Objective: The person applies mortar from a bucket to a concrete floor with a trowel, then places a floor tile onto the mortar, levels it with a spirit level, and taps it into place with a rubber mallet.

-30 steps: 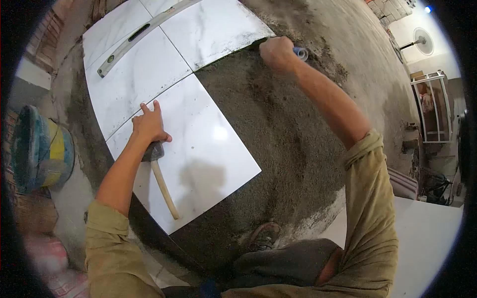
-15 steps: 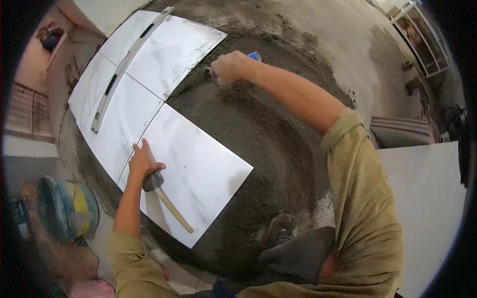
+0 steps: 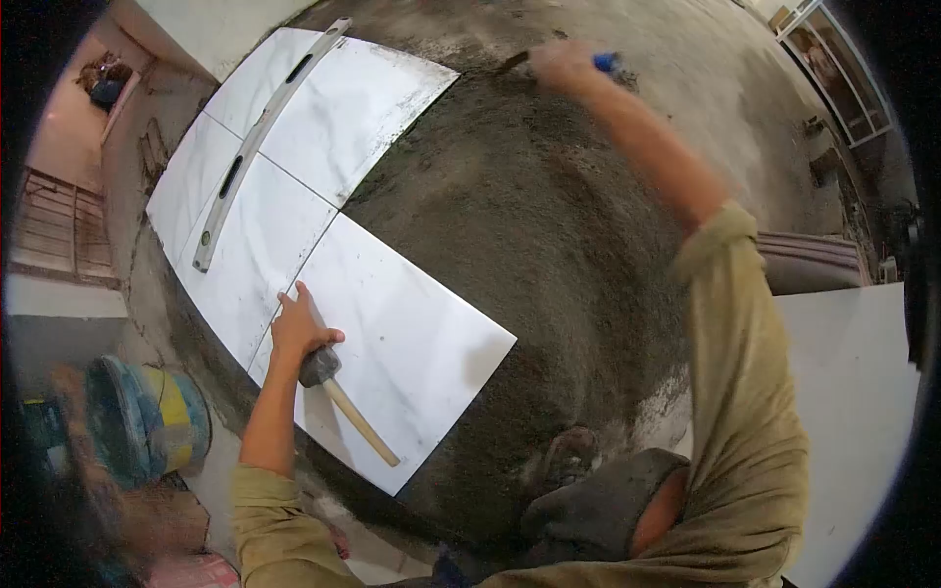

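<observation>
1. At left, the level [image 3: 233,176] lies across the white tiles [image 3: 397,83].
2. My left hand [image 3: 299,328] stays spread on the nearest tile [image 3: 421,323], fingers apart, gripping nothing.
3. The hammer [image 3: 363,421] rests on that tile, its head against or just beside my left hand; I cannot tell which.
4. At right, my right hand [image 3: 562,67], blurred, is closed around a blue-handled tool [image 3: 607,63]. Half a second ago it was over the cement [image 3: 510,206] near the tiles' edge; now it has swung outward past their corner, shifting the work, I judge, toward the cement's outer rim.
</observation>
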A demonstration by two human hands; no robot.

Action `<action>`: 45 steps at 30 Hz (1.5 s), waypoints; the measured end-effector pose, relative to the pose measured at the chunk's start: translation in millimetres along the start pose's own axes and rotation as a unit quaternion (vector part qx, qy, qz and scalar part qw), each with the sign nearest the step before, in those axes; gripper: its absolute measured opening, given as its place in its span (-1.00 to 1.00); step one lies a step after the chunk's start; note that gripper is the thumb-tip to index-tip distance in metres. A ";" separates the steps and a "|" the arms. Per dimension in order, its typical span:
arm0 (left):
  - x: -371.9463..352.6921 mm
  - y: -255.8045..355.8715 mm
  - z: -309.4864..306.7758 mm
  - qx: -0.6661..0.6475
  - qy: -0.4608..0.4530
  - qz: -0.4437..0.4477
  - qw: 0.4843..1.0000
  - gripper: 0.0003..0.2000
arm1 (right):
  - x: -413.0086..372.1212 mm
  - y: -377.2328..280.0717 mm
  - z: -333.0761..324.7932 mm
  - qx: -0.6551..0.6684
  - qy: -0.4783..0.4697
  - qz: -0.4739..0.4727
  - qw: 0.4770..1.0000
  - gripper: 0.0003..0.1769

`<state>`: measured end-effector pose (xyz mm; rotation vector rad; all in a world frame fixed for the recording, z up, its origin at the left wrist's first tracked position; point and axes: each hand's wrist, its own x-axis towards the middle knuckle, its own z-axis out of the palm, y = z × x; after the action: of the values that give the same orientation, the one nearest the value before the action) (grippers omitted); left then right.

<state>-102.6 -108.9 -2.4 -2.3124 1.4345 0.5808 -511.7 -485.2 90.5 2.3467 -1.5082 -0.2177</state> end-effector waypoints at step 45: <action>0.6 -18.2 7.5 0.015 0.036 0.007 0.999 0.46 | -86.5 -239.3 -48.0 0.473 -0.242 -0.144 0.835 -0.49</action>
<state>-87.0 -98.0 -7.6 -2.3231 1.4829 0.4819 -329.8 -307.0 43.3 3.5383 -1.7182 -0.1596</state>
